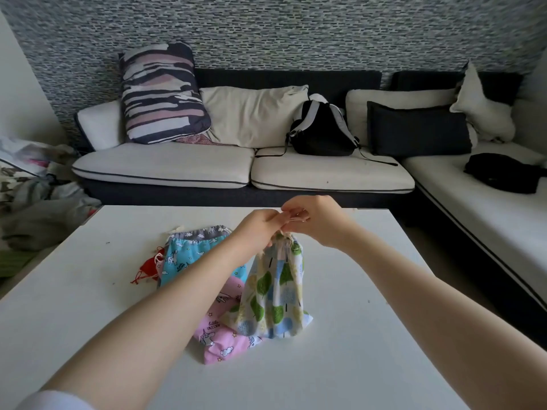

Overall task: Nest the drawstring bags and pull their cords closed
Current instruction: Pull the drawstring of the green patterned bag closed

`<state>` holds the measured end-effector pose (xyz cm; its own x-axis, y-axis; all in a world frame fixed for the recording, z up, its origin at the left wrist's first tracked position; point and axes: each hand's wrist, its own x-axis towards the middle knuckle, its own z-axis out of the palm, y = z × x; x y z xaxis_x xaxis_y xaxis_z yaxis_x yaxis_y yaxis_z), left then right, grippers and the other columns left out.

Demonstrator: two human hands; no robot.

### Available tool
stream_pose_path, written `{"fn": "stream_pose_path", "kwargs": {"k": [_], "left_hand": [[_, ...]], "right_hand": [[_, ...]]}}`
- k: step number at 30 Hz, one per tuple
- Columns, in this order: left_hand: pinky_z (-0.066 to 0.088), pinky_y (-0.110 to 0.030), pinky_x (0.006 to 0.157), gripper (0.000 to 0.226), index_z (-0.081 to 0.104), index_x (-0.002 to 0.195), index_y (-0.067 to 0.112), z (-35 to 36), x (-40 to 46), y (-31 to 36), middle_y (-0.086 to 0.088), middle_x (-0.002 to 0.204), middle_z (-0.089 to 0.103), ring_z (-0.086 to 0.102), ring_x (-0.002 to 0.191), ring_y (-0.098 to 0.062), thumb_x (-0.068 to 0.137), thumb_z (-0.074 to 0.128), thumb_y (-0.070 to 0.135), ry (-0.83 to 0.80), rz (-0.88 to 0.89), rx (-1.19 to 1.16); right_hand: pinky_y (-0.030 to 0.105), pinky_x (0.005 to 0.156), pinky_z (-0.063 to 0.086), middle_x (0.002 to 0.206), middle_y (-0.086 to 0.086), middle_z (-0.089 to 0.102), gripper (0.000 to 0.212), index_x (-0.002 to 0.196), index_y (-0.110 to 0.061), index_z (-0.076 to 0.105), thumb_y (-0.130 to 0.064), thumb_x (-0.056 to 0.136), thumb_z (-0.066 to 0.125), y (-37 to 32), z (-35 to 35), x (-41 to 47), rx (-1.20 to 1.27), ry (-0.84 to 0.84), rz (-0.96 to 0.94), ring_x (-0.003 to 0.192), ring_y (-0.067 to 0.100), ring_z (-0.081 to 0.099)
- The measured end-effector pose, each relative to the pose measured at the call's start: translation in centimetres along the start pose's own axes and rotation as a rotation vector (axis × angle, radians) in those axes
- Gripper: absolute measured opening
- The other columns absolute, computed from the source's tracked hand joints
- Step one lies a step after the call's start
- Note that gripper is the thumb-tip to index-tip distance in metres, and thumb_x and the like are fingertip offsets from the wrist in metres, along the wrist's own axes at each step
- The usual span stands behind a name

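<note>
1. White tabletop (355,350) before a cushioned sofa (183,164).
2. Left hand (257,229) and right hand (316,220) pinch the cord atop the gathered tree-print cotton bag (275,294).
3. Left of that grip, pink bag (222,335) and blue bag (183,255) lie flat.

Soft, even daylight here, a touch dim, no hard shadows on the white counter (340,365), only faint shade under the forearms. Wide-angle bending curves the sofa (236,170) and the counter edges. Corners go slightly soft; the patterned wall (296,31) looks smeared and noisy.
</note>
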<state>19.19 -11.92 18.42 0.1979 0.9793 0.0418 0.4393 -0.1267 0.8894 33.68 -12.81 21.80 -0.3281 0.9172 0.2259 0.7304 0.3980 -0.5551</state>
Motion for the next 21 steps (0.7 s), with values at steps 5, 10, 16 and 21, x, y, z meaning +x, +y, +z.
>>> {"fn": "stream_pose_path", "kwargs": {"k": [5,10,16,21], "left_hand": [[0.048,-0.025,0.076,0.027,0.057,0.077,0.014,0.3,-0.2,-0.2,0.001,0.074,0.055,0.056,0.067,-0.013,0.097,0.039,0.015,-0.081,-0.07,-0.145],[0.049,-0.027,0.078,0.025,0.059,0.093,0.011,0.2,-0.3,-0.7,-0.005,0.095,0.068,0.068,0.085,-0.013,0.096,0.045,0.031,-0.128,-0.013,0.149],[0.031,-0.027,0.054,0.017,0.051,0.076,0.01,0.8,-0.3,-0.3,-0.005,0.074,0.055,0.049,0.07,-0.022,0.089,0.051,0.021,0.05,0.16,0.605],[0.038,-0.029,0.064,0.011,0.055,0.087,0.011,0.3,-0.2,-0.8,-0.001,0.092,0.058,0.05,0.079,-0.018,0.086,0.055,0.023,0.098,0.184,0.66]], "right_hand": [[0.02,0.077,0.046,0.103,0.003,0.069,0.03,0.109,-0.013,0.066,-0.02,0.08,0.07,0.1,0.8,0.6,-0.114,-0.035,0.026,0.096,0.016,0.061],[0.027,0.07,0.047,0.098,0.005,0.068,0.017,0.099,-0.01,0.068,-0.016,0.084,0.064,0.1,1.2,1.1,-0.147,-0.055,0.12,0.09,0.019,0.058],[0.027,0.056,0.038,0.08,0.006,0.061,0.015,0.082,-0.007,0.065,-0.004,0.067,0.069,0.8,3.0,0.1,-0.762,0.075,-0.138,0.075,0.024,0.061],[0.028,0.064,0.036,0.09,0.005,0.055,0.017,0.103,-0.005,0.057,-0.012,0.088,0.051,-0.2,2.9,-1.0,-0.656,-0.098,-0.099,0.081,0.021,0.055]]}}
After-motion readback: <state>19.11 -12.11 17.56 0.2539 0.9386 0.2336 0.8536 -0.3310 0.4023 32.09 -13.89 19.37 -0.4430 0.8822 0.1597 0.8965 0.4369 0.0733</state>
